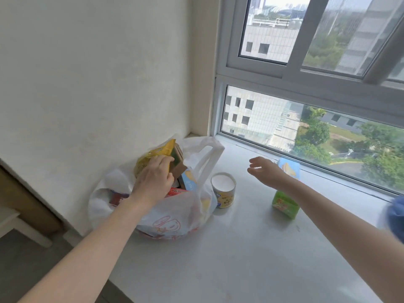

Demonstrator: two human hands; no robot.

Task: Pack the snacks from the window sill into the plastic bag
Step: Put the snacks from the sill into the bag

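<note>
A white plastic bag (pixel 175 217) with red print stands in the sill's left corner, stuffed with snack packs. My left hand (pixel 153 178) is inside its mouth, gripping a yellow packet (pixel 153 155) beside a brown and green box (pixel 178 160). A light blue box (pixel 189 181) and a red pack (pixel 175 191) also stick out of the bag. My right hand (pixel 265 171) hovers open over the sill, in front of a blue snack box (pixel 289 168). A round yellow tub with a white lid (pixel 223 189) stands just right of the bag. A green pack (pixel 284 204) lies under my right forearm.
The white window sill (pixel 240 248) runs from the wall corner rightward along the window (pixel 306 127). Something blue (pixel 396 215) shows at the right edge. A wooden piece of furniture (pixel 24 206) stands low at the left, below the sill.
</note>
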